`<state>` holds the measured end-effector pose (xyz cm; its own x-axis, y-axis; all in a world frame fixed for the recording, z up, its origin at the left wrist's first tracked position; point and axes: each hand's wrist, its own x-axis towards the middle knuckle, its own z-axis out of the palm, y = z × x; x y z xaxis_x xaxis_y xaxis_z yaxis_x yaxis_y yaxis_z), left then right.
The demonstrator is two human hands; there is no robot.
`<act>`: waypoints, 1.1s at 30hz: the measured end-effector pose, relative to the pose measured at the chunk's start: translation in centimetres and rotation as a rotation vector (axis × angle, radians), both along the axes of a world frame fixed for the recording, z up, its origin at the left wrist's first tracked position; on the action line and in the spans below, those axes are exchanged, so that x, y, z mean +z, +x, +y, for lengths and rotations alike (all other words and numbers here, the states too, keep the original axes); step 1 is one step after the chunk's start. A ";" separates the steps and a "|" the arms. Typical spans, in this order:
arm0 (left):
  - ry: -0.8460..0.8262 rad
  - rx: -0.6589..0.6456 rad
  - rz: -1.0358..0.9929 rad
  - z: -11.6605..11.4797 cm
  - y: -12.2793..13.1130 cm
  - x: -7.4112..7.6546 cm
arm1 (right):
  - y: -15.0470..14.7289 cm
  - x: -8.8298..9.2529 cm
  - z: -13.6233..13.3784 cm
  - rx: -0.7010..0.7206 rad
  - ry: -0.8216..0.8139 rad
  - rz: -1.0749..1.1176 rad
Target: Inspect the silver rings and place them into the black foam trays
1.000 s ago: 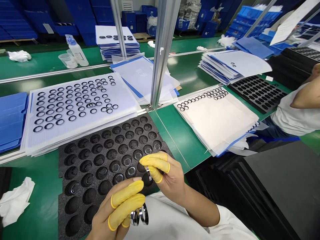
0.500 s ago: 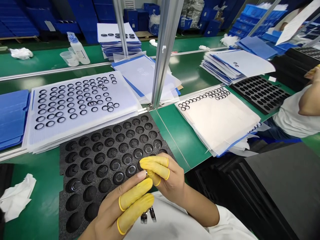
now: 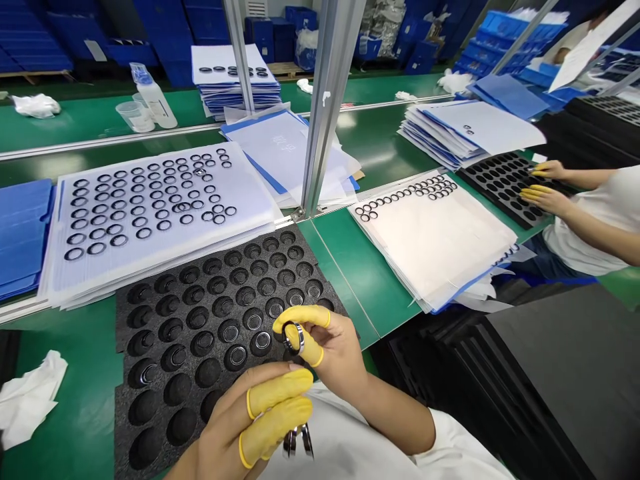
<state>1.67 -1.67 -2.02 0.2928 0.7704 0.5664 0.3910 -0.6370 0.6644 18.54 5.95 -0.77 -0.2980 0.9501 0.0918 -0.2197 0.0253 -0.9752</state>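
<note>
Between the yellow-cotted thumb and finger of my right hand (image 3: 333, 343) is a shiny black-and-silver ring (image 3: 301, 339), tilted so its opening shows. My left hand (image 3: 250, 417), also in yellow finger cots, is closed just below it. Shiny metal rings (image 3: 299, 441) stick out under its fingers; how far they reach into the palm is hidden. Both hands are over the near right part of a black foam tray (image 3: 167, 370) with round pockets. Many pockets hold rings, while several near-left ones are bare.
White sheets (image 3: 250, 193) with rows of rings lie behind the tray. A second sheet stack (image 3: 430, 247) is to the right, past a metal post (image 3: 327, 100). A crumpled cloth (image 3: 33, 397) lies at left. A co-worker's gloved-finger hands (image 3: 550, 190) are over another foam tray (image 3: 493, 180).
My right hand has turned and lifted slightly away from my left, bringing the ring into clear sight. My left hand has lowered a little. The co-worker's hands have come over their tray.
</note>
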 end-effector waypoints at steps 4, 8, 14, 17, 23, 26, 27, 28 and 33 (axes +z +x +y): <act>0.077 -0.002 0.040 0.1 -0.2 -0.1 | -0.6 0.4 0.1 0.108 -0.268 0.166; 0.103 0.015 0.041 0.4 0.4 0.1 | -1.0 0.7 0.1 0.139 -0.404 0.226; 0.152 0.164 -0.039 0.7 2.1 0.7 | -1.4 0.5 -0.5 0.133 -0.465 0.270; 0.169 0.151 -0.011 1.0 2.1 1.0 | -1.5 0.4 -0.7 0.135 -0.470 0.272; 0.165 0.132 0.056 0.8 0.9 1.0 | -1.3 0.5 -0.9 0.117 -0.468 0.226; 0.158 0.155 0.046 0.7 0.7 0.6 | -1.2 0.1 -1.1 0.081 -0.384 0.192; 0.158 0.157 0.035 0.7 0.6 0.5 | -1.1 -0.1 -1.2 0.056 -0.334 0.180; 0.155 0.157 0.026 0.7 0.6 0.4 | -1.0 -0.4 -1.3 0.024 -0.275 0.160; 0.160 0.164 0.030 0.8 0.6 0.2 | -0.2 -1.1 -1.4 -0.084 0.086 -0.034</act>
